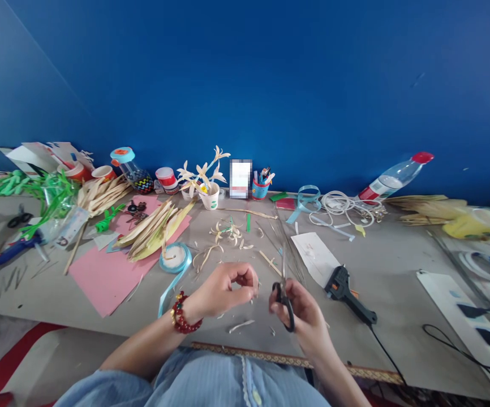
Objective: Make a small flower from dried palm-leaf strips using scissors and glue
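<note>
My right hand [302,311] grips a pair of black-handled scissors [288,316], with fingers through the loops and the metal blades pointing away from me. To their left, my left hand [226,291], below a red bead bracelet, is closed in a pinch; whatever is between its fingertips is too small to make out. Beyond the hands lie pale husk flower pieces [227,230] and curled strips. A cut pale strip [241,325] rests near the table's front edge. A roll of light blue ribbon [175,258] sits left of my left hand.
Right of the scissors are a white card [315,254] and a black glue gun [349,294]. Dried husks [154,229] lie on pink paper [100,282] at left. A cup of husk flowers [209,198] stands by the wall. A power strip [461,316] is far right.
</note>
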A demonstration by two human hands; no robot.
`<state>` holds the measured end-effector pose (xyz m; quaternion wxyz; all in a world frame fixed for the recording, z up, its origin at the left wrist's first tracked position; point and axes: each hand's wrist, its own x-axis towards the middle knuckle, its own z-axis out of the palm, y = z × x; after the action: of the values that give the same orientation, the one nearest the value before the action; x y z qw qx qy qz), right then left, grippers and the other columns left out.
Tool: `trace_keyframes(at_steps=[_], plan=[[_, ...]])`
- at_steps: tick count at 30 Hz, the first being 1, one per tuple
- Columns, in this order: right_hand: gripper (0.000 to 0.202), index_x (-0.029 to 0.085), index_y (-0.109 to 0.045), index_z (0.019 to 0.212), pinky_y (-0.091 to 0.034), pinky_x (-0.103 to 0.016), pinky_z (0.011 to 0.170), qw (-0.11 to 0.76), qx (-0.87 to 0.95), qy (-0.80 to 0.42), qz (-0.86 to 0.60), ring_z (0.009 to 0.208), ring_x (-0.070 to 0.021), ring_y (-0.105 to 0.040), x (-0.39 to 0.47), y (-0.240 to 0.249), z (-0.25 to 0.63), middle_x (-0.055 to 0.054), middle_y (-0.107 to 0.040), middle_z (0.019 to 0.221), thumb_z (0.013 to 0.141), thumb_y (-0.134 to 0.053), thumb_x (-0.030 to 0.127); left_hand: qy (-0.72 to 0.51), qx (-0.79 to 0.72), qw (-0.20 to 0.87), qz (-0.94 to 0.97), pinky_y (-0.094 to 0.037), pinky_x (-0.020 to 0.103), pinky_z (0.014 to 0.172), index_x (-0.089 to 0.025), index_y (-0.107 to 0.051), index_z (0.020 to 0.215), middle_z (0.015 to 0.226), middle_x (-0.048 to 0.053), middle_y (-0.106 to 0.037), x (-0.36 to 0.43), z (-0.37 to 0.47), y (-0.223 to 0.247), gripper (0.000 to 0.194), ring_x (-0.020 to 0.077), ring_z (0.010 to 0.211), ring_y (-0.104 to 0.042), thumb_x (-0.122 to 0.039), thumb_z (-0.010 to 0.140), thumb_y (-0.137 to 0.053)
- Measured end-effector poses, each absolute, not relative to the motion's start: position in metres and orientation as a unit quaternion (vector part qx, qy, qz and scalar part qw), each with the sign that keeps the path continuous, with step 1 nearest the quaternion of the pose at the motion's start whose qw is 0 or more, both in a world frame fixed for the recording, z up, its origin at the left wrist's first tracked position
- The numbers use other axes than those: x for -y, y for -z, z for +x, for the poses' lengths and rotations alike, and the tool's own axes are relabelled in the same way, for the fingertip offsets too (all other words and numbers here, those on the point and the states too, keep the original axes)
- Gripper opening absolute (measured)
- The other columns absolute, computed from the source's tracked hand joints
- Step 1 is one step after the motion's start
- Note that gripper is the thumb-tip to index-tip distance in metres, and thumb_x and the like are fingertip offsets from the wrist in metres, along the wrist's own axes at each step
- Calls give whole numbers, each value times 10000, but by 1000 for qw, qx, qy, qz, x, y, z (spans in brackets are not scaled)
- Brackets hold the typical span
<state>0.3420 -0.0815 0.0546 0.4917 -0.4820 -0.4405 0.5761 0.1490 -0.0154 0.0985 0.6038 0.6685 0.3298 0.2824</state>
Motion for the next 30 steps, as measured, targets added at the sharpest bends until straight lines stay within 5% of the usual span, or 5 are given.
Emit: trace_keyframes(at_steps=[4,12,18,24,30], plan=[[343,231,-554,953,-421,-206,552,519,463,-550,-462,637,-111,-506,72,-59,337,-8,-629,878,721,-801,285,-246,-339,538,732,-435,226,647,-168,-580,698,706,-11,-622,17,153,-98,89,123,670,-564,-91,742,-571],[339,237,-513,884,-400,-206,528,508,491,-533,-464,559,-91,-450,58,-65,330,42,-578,766,683,-777,167,-224,-334,429,809,-441,244,679,-173,-587,739,754,7,-648,20,152,-101,126,141,704,-597,-52,732,-552],[243,222,-529,850,-410,-215,529,505,491,-527,-476,596,-116,-520,59,-66,335,23,-598,745,713,-729,208,-289,-350,458,764,-453,248,702,-181,-565,744,754,9,-625,18,150,-96,109,145,729,-577,-76,770,-548],[239,232,-549,807,-446,-259,583,560,436,-477,-518,675,-171,-574,61,-67,329,-26,-634,791,723,-760,308,-322,-367,504,712,-452,250,684,-173,-603,822,800,37,-631,23,154,-89,141,164,759,-578,-306,870,-601],[263,222,-569,842,-431,-257,572,566,428,-489,-507,657,-167,-558,63,-64,324,-30,-628,792,727,-768,349,-378,-366,553,646,-404,247,676,-155,-601,749,731,17,-583,31,160,-80,222,134,700,-518,-308,909,-578]])
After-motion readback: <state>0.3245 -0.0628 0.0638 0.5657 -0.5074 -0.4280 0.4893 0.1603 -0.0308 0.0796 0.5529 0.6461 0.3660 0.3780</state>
